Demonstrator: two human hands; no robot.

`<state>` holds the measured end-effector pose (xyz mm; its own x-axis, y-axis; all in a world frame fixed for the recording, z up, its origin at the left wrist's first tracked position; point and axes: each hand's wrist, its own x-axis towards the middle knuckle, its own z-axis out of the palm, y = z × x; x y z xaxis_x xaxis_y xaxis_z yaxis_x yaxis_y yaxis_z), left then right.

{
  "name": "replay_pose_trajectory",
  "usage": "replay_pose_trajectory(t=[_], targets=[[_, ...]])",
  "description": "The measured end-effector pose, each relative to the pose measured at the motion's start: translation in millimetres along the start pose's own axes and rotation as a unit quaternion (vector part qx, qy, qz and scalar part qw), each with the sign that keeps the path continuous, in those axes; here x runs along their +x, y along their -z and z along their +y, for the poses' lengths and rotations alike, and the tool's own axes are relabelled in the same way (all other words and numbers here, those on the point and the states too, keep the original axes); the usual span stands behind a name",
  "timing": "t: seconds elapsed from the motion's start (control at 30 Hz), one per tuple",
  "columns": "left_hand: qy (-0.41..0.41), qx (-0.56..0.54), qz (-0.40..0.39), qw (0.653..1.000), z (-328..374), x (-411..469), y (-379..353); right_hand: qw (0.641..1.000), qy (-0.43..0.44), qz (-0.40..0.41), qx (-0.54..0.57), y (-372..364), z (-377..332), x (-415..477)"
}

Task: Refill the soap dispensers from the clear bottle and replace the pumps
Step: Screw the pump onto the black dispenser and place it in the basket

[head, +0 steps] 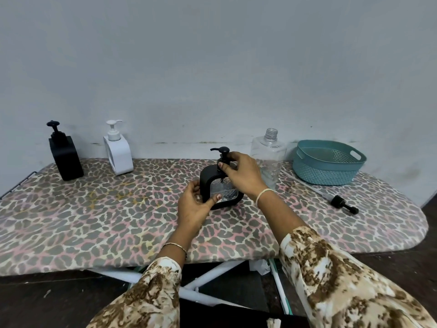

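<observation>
A person in patterned sleeves worked over a leopard-print ironing board, the left hand wrapped around the lower left side of a black-framed dispenser standing mid-board, thumb pressed to its clear front, while the right hand closed its fingertips on the collar of the black pump seated at the neck. The step in hand looked like tightening that pump; how far the collar had been threaded was hidden under the fingers. A crooked start could have cross-threaded it, and a hard twist against a light hold could have tipped the dispenser toward the open clear bottle standing just behind the right wrist. That bottle had no cap and looked close to empty, though the level was hard to read through the plastic, as was the fill inside the dispenser's ribbed window. A knock from the forearm would likely have toppled it. To the right, a loose pump with its long tube lay near the board's edge, where it might have rolled off; which container it belonged to could not be told. Beyond it sat a teal basket, its contents out of sight. Against the wall at far left stood a black dispenser and a white dispenser, both wearing pumps, their levels not visible.
</observation>
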<state>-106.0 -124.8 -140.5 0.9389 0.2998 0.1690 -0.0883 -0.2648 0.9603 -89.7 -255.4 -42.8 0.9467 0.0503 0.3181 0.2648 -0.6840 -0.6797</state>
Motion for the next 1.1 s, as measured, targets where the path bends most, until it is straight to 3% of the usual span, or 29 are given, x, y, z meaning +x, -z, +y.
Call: replay_pose_trajectory(t=[0.43,0.67,0.87,1.1], targets=[[-0.014,0.046,0.023,0.999,4,-2,-2,0.985,-0.01,0.024,-0.17,-6,-9,1],[-0.037,0.106,0.04,0.993,3,-4,-2,0.981,-0.045,0.068,-0.174,-15,-19,-5],[-0.036,0.13,0.038,0.99,7,-8,-1,0.985,-0.04,0.055,-0.16,-15,-20,-7],[0.006,0.112,-0.053,0.992,14,-10,3,0.99,-0.091,0.072,-0.08,-23,-7,-22]])
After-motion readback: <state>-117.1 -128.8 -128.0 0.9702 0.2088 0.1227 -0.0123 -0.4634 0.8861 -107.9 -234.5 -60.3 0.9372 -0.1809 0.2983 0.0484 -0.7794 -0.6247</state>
